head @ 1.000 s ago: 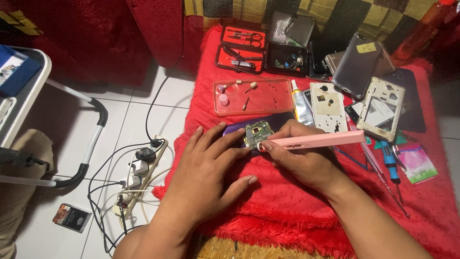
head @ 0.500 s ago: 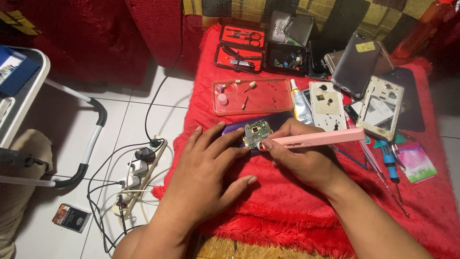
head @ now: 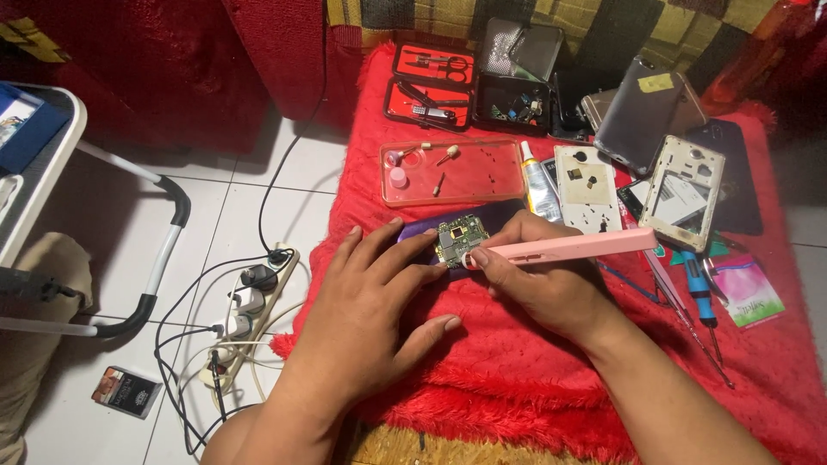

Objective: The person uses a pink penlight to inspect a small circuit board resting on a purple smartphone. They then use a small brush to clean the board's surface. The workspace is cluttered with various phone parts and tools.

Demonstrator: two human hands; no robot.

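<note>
Your left hand (head: pixel 370 301) lies flat, fingers spread, pinning the small green circuit board (head: pixel 461 240) near the red mat's (head: pixel 517 362) left edge so it stays put; your right hand (head: pixel 543 280) pinches the pink tool (head: pixel 568 248), tip meeting the board

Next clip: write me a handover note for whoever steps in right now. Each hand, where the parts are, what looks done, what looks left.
Left hand: flat on the red fuzzy cloth, fingertips steadying the purple piece under the small green circuit board.
Right hand: grips a long pink tool, its tip at the board's edge.
Around: pink transparent phone case holding small bits, a glue tube, a white phone frame, a blue-handled screwdriver, an open red tool kit. Power strip on the floor at left.
Done: phone is opened, board exposed.
Left: work on the board appears unfinished; the parts lie unassembled.
</note>
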